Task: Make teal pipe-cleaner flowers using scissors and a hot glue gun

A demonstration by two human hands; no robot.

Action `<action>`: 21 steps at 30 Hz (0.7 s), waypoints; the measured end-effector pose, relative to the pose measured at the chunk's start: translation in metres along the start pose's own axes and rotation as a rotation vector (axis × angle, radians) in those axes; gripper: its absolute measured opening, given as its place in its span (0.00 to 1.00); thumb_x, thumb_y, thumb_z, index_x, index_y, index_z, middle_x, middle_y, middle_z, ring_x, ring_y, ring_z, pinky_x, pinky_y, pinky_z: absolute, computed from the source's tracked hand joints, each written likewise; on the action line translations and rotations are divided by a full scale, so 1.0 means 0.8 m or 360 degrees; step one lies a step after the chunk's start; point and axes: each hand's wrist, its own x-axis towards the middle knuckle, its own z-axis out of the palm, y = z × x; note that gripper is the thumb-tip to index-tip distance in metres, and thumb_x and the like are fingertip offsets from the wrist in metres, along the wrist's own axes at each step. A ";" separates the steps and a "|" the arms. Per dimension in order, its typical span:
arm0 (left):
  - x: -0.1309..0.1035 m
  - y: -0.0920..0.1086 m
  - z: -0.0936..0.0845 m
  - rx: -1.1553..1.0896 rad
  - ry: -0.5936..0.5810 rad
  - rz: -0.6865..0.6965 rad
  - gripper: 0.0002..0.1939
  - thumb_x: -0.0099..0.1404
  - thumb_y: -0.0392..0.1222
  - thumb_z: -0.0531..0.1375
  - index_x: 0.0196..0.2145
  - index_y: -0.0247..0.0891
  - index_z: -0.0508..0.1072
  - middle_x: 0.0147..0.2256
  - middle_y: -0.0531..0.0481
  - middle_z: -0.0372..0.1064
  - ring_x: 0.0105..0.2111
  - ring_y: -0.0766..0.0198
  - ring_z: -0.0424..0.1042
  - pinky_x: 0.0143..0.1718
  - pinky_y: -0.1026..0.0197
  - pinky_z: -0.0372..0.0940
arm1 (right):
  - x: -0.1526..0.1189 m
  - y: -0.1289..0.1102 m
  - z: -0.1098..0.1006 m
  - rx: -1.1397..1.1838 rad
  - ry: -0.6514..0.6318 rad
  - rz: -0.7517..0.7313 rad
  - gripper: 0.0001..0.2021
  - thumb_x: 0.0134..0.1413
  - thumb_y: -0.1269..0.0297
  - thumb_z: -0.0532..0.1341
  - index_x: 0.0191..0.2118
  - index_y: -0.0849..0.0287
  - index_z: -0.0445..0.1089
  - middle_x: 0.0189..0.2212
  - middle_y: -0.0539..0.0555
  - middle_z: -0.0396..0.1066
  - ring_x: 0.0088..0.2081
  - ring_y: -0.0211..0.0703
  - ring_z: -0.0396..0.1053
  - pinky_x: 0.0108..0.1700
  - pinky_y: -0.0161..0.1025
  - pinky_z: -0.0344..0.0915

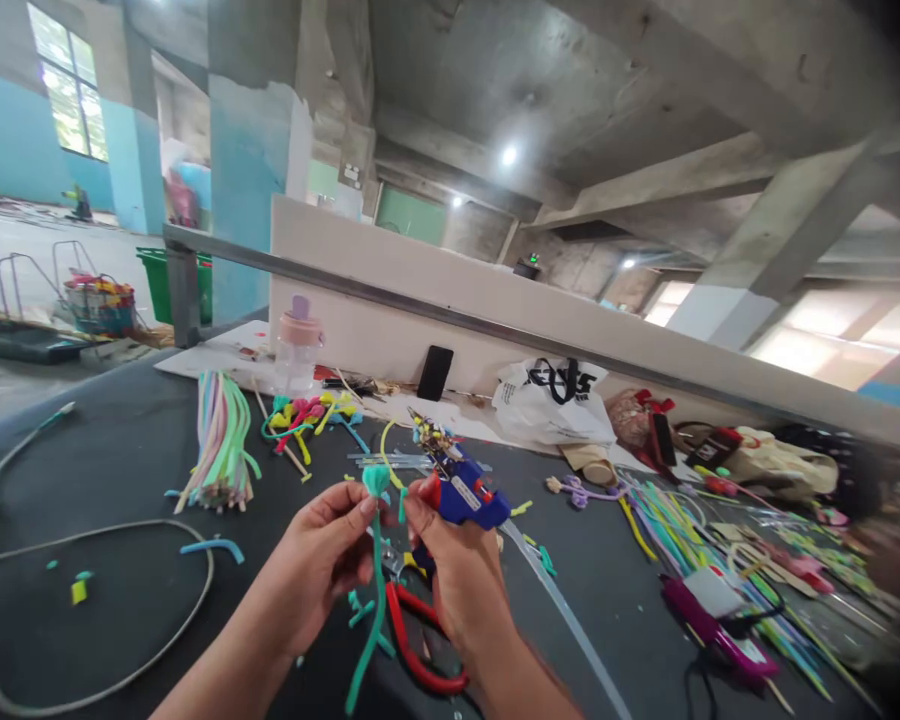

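Note:
A teal pipe-cleaner flower (376,482) with a long stem (375,620) is pinched near its head by my left hand (322,545). Close beside it, my right hand (457,560) is closed, with a short teal piece of pipe cleaner (402,504) between thumb and finger. A blue glue gun (465,495) sits right behind my right hand; I cannot tell whether the hand touches it. Below the hands lie red-handled pliers (420,650), partly hidden by my right hand. Small teal offcuts (360,608) are scattered near the stem.
A pipe-cleaner bundle (221,440) stands left, before a bottle (298,345). Finished colourful pieces (311,410), a phone (435,372) and a white bag (551,400) line the back. A cable (195,600) loops left. Loose pipe cleaners (675,530) and a purple tool (720,630) lie right.

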 end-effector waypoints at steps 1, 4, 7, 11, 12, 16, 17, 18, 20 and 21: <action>0.001 -0.004 0.002 -0.0028 0.0010 -0.0063 0.11 0.54 0.46 0.65 0.28 0.37 0.69 0.20 0.58 0.65 0.14 0.77 0.61 0.14 0.75 0.50 | 0.001 0.006 0.000 0.0011 0.0051 -0.0002 0.10 0.43 0.61 0.67 0.31 0.60 0.69 0.26 0.48 0.69 0.27 0.37 0.65 0.33 0.35 0.63; 0.003 -0.013 0.005 -0.0135 -0.0001 -0.0188 0.10 0.53 0.44 0.66 0.28 0.37 0.69 0.19 0.58 0.62 0.17 0.76 0.62 0.18 0.74 0.54 | 0.004 0.021 0.001 0.0031 0.0101 0.0050 0.12 0.43 0.58 0.66 0.32 0.60 0.69 0.28 0.50 0.71 0.31 0.41 0.68 0.36 0.38 0.65; 0.007 -0.019 0.005 -0.0207 -0.0027 -0.0226 0.09 0.53 0.42 0.66 0.27 0.36 0.70 0.19 0.58 0.60 0.16 0.77 0.58 0.16 0.74 0.49 | 0.004 0.030 0.002 -0.0066 0.0151 0.0111 0.12 0.45 0.56 0.65 0.32 0.60 0.70 0.29 0.51 0.72 0.33 0.43 0.69 0.38 0.39 0.66; 0.013 -0.025 0.002 -0.0258 -0.0019 -0.0202 0.10 0.53 0.39 0.66 0.24 0.34 0.69 0.19 0.58 0.59 0.16 0.78 0.54 0.16 0.74 0.48 | 0.001 0.031 0.008 -0.0112 0.0122 0.0245 0.13 0.45 0.55 0.65 0.33 0.58 0.71 0.32 0.51 0.74 0.35 0.44 0.70 0.39 0.39 0.66; 0.013 -0.026 0.001 -0.0266 -0.0011 -0.0196 0.10 0.52 0.39 0.66 0.23 0.34 0.69 0.19 0.57 0.59 0.16 0.78 0.54 0.17 0.74 0.50 | 0.002 0.031 0.009 -0.0073 0.0111 0.0270 0.13 0.44 0.55 0.65 0.34 0.58 0.72 0.32 0.51 0.74 0.35 0.44 0.70 0.40 0.39 0.66; 0.014 -0.026 0.003 -0.0302 -0.0012 -0.0179 0.08 0.52 0.37 0.66 0.23 0.35 0.69 0.20 0.56 0.62 0.19 0.75 0.59 0.22 0.72 0.57 | 0.014 0.030 0.005 0.0165 0.0085 0.0356 0.13 0.37 0.59 0.69 0.32 0.59 0.72 0.27 0.49 0.73 0.30 0.41 0.69 0.35 0.37 0.65; 0.015 -0.026 0.004 -0.0312 -0.0025 -0.0166 0.08 0.53 0.37 0.66 0.23 0.35 0.69 0.21 0.55 0.63 0.19 0.74 0.60 0.23 0.71 0.59 | 0.018 0.030 0.003 0.0224 0.0035 0.0382 0.12 0.37 0.60 0.69 0.30 0.59 0.72 0.25 0.49 0.72 0.27 0.39 0.68 0.33 0.36 0.65; 0.015 -0.026 0.004 -0.0320 -0.0038 -0.0147 0.08 0.53 0.37 0.66 0.23 0.35 0.70 0.21 0.55 0.64 0.19 0.74 0.61 0.25 0.70 0.59 | 0.021 0.031 0.000 0.0264 -0.0033 0.0407 0.12 0.36 0.61 0.69 0.29 0.59 0.72 0.24 0.48 0.72 0.26 0.38 0.67 0.31 0.35 0.64; 0.016 -0.026 0.005 -0.0317 -0.0044 -0.0115 0.07 0.53 0.37 0.65 0.22 0.36 0.70 0.21 0.55 0.64 0.20 0.73 0.61 0.25 0.70 0.60 | 0.027 0.033 -0.005 0.0310 -0.0156 0.0445 0.11 0.35 0.63 0.70 0.28 0.59 0.72 0.23 0.47 0.71 0.25 0.37 0.67 0.30 0.34 0.63; 0.017 -0.026 0.005 -0.0304 -0.0043 -0.0110 0.08 0.54 0.37 0.65 0.22 0.36 0.70 0.20 0.55 0.64 0.20 0.73 0.62 0.25 0.70 0.60 | 0.029 0.034 -0.008 0.0331 -0.0182 0.0461 0.11 0.34 0.64 0.70 0.28 0.60 0.72 0.23 0.47 0.72 0.25 0.37 0.67 0.30 0.34 0.63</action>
